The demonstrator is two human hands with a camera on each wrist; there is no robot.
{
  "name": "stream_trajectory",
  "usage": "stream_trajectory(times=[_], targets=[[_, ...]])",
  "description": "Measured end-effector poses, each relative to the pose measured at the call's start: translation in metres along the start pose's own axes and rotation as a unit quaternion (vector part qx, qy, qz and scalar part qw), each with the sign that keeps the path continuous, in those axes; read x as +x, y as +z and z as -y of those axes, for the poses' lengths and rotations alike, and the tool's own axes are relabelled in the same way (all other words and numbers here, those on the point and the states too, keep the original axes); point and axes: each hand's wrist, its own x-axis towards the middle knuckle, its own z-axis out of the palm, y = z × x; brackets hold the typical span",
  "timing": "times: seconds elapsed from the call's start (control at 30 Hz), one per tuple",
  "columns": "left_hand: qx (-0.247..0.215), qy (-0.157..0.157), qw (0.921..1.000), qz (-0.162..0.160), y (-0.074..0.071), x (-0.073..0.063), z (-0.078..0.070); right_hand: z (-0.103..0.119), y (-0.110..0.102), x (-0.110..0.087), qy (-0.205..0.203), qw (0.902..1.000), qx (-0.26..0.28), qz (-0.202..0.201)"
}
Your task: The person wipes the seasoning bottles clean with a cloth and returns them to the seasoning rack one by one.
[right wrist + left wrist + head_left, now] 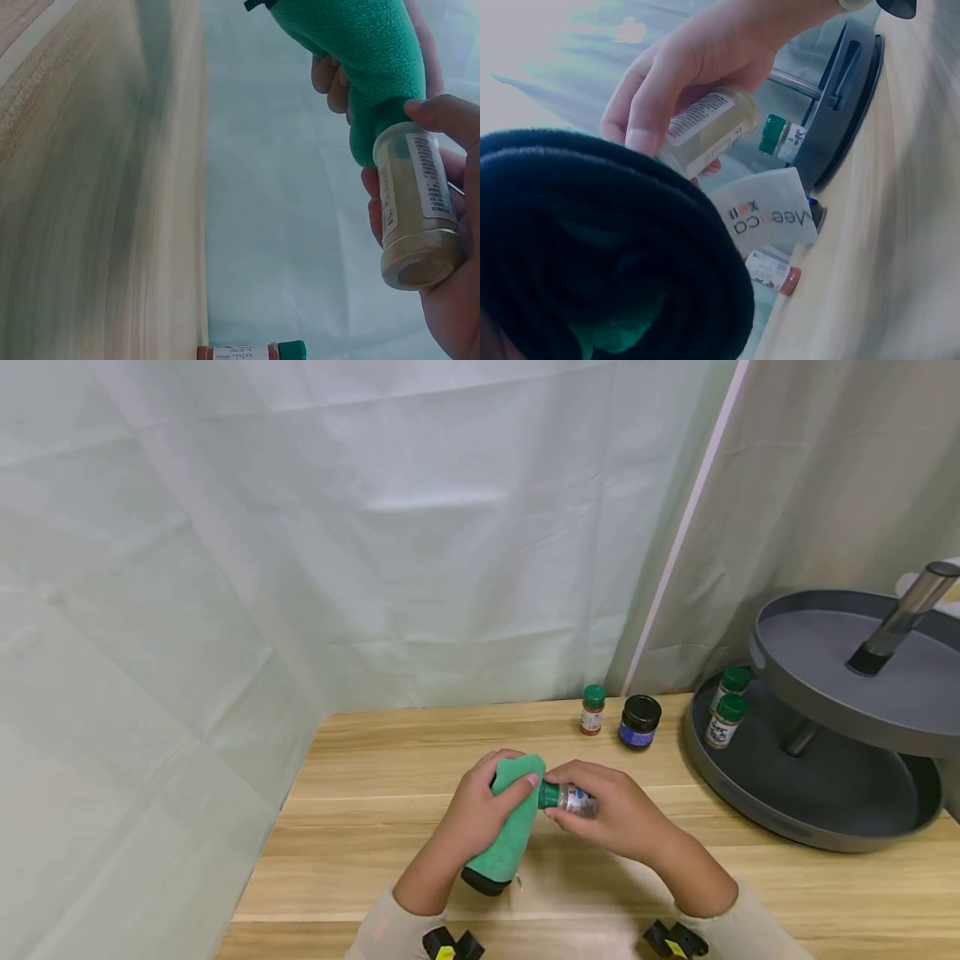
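My left hand (480,810) grips a rolled green cloth (512,835) with a dark edge, its thumb lying across the front. A white tag (769,210) hangs from the cloth in the left wrist view. In my right hand (618,810) is a clear spice jar (420,202) with a green cap, held on its side between thumb and fingers. The capped end touches the cloth, which partly hides the cap. Pale brown powder and a barcode label show through the right wrist view. Both hands are above the wooden table (360,810).
At the table's back stand a green-capped spice jar (592,710) and a dark jar with a blue label (639,723). To the right is a grey two-tier round tray (810,827), whose lower tier holds two green-capped jars (724,722). Curtains hang behind the table.
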Motion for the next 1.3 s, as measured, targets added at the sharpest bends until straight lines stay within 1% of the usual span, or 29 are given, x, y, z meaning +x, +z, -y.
stream_trajectory(times=[0.1,0.27,0.37,0.53,0.67,0.8,0.83,0.97,1.1,1.2,1.23,1.3], targets=[[-0.031,-0.005,0.9995,0.01,-0.001,0.0,-0.001,0.001,0.0,0.0,0.008,0.9996,0.028,-0.007],[-0.083,-0.015,0.9963,0.019,-0.002,-0.001,-0.004,0.003,0.0,-0.002,0.037,0.9962,0.078,-0.017],[-0.104,-0.016,0.9942,0.019,-0.002,-0.001,-0.005,0.005,-0.001,-0.002,0.05,0.9934,0.099,-0.026],[-0.141,-0.013,0.9897,0.024,-0.001,-0.002,-0.006,0.005,0.0,-0.001,0.057,0.9894,0.125,-0.045],[-0.156,-0.011,0.9874,0.024,0.0,-0.002,-0.006,0.005,0.002,-0.002,0.07,0.9851,0.147,-0.056],[-0.17,-0.014,0.9851,0.017,0.003,-0.003,-0.007,0.005,0.006,-0.002,0.081,0.9773,0.186,-0.062],[-0.177,-0.014,0.9839,0.016,0.004,-0.003,-0.007,0.005,0.007,-0.002,0.076,0.9753,0.197,-0.065],[-0.196,-0.011,0.9804,0.008,0.009,-0.004,-0.009,0.005,0.011,-0.002,0.082,0.9616,0.251,-0.075],[-0.207,0.002,0.9784,0.0,0.013,-0.006,-0.01,0.006,0.017,-0.002,0.083,0.9471,0.299,-0.083],[-0.228,0.013,0.9734,0.005,0.017,-0.006,-0.01,0.005,0.021,-0.002,0.074,0.9411,0.318,-0.088],[-0.235,0.017,0.9719,0.006,0.018,-0.006,-0.01,0.005,0.023,-0.002,0.071,0.9401,0.321,-0.089],[-0.239,0.021,0.9707,0.001,0.02,-0.006,-0.009,0.006,0.025,-0.002,0.078,0.9396,0.32,-0.093]])
